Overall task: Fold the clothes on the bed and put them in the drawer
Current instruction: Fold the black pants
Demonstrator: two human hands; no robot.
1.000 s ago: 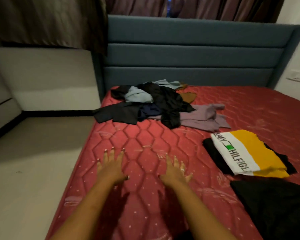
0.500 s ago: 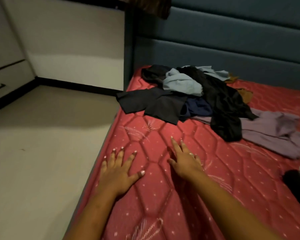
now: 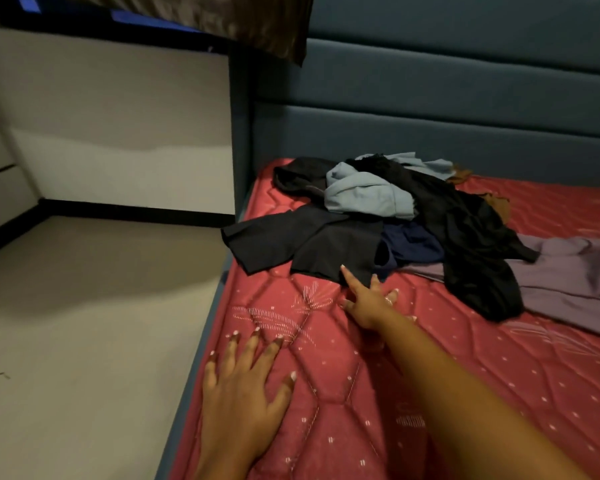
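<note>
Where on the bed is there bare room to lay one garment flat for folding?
Widest bare mattress: right of the right arm, this side of the purple garment. A smaller patch: between the left hand and the flat black garment that the right hand reaches. Crowded: the clothes pile by the headboard.

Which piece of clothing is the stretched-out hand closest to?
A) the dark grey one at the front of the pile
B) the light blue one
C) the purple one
A: the right hand has its fingers straight, and its index fingertip is right at the near edge of the dark grey garment.
</note>
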